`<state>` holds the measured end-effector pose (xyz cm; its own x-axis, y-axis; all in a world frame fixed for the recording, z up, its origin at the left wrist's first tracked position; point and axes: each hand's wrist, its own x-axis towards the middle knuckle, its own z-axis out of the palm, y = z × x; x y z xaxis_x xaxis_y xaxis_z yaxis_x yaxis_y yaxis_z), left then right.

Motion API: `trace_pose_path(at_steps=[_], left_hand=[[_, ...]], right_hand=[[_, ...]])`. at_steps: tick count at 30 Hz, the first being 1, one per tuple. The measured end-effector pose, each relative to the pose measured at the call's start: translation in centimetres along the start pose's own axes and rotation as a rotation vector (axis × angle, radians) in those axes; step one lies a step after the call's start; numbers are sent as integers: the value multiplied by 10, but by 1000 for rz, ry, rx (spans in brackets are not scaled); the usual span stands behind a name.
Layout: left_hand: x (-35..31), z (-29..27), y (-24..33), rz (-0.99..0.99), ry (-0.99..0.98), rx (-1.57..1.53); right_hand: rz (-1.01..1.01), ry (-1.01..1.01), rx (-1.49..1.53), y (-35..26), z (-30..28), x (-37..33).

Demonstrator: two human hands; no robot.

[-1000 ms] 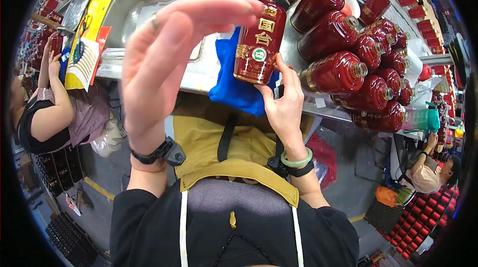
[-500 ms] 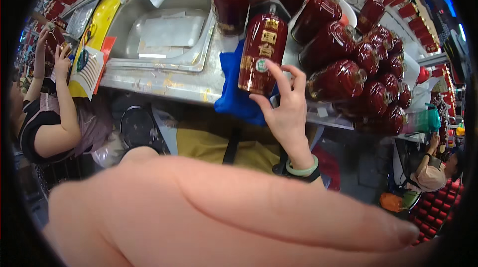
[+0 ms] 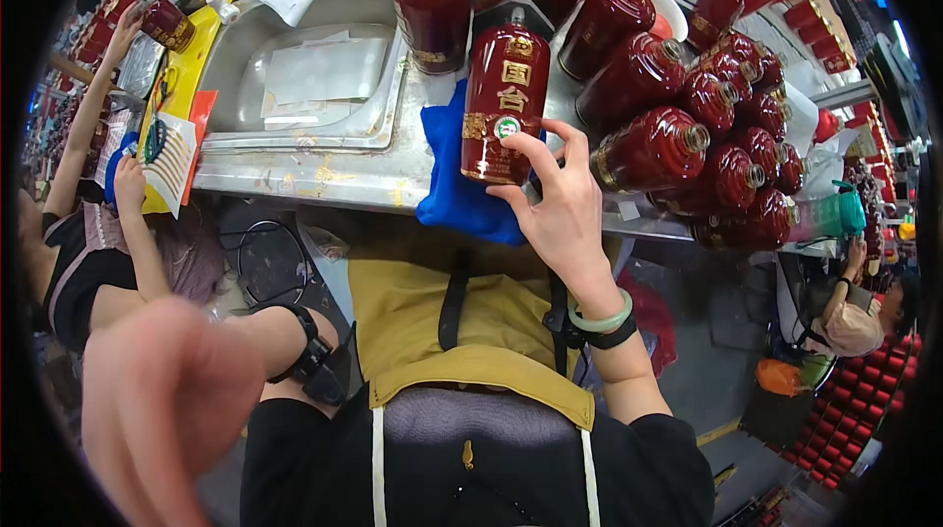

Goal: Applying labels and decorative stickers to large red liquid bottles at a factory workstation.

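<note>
A dark red glass bottle (image 3: 491,85) with gold decoration leans back on a blue cloth (image 3: 445,168) at the counter's front edge. My right hand (image 3: 565,198) grips its lower right corner, the thumb by the base and the index fingertip at a small round green-and-white sticker (image 3: 507,127). A pale green bangle and a black strap circle that wrist. My left hand (image 3: 167,399) is raised close to the camera at the lower left, away from the bottle. It is badly blurred, and its fingers cannot be made out.
A metal sink (image 3: 324,65) holding a white sheet lies to the left. Several similar bottles (image 3: 658,149) crowd the counter at the right, some tilted. Scissors (image 3: 155,139) rest on striped paper at the left. A co-worker (image 3: 108,252) handles things there; another person (image 3: 855,316) sits far right.
My left hand has swung left from across the lower view, uncovering my apron and lap. My right hand stays at the bottle. The co-worker's arms at the left have moved apart.
</note>
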<state>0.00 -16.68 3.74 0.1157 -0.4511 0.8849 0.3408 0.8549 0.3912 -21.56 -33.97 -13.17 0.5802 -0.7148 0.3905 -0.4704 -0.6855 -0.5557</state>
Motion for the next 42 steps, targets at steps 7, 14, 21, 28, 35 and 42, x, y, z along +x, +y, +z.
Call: trace_pose_path(at_steps=[7,14,21,28,35,42], left_hand=[[-100,-40,-122,-898,280,549],[-136,-35,-167,-941,174,651],[-125,-39,-194,-985,500,158],[-113,-43,-196,-1028,580,46],[-107,-44,-201,-1044,573,70],[-102,-45,-203,-1046,587,108]], right_hand=[[55,37,134,-3,0,2],[69,41,164,2,3,0],[116,3,233,6,7,-1],[146,30,272,8,10,1],[151,6,259,12,9,0],[157,9,256,13,11,-1]])
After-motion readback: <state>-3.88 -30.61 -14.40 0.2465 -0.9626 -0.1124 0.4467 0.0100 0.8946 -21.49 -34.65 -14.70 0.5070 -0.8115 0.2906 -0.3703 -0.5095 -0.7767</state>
